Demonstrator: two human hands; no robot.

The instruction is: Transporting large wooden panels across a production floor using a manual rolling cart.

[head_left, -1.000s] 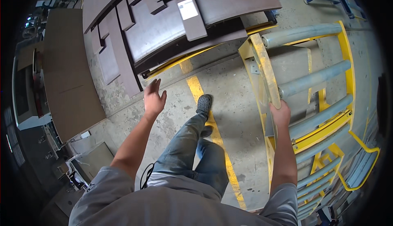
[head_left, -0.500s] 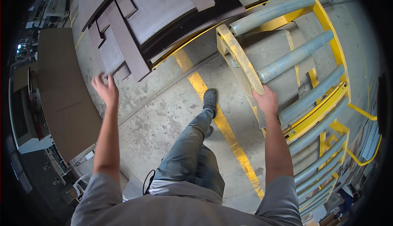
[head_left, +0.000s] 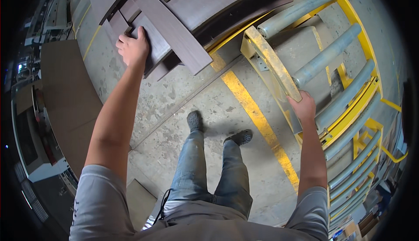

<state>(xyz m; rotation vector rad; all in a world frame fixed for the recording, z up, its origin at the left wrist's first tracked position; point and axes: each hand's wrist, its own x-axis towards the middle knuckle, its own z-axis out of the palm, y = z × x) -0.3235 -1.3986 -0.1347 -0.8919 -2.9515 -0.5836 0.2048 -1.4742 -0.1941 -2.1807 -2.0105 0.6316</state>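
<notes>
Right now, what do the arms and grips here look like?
They are a person's: the left grip and right grip are ungloved hands. The left sleeve and right sleeve are short and grey, the left one bearing a dark marking at its outer edge. Below them, nothing worn shows.

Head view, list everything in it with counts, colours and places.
Board stack: 1, brown and grey, top
Long strip: 1, brown, across the stack's near edge
Roller conveyor: 1, yellow with blue-grey rollers, right
Large sheet: 1, brown, left
Machine: 1, white and dark, far left
Floor: 1, grey, centre
Floor lines: at least 2, yellow, centre and upper left
Clutter: uncountable, mixed colours, lower right
Shoes: 2, dark grey, on the floor
Jeans: 1 pair, blue, lower centre
Shirt: 1, grey, bottom
Left hand: 1, bare, at the stack's left side
Right hand: 1, bare, gripping the conveyor's yellow frame
</notes>
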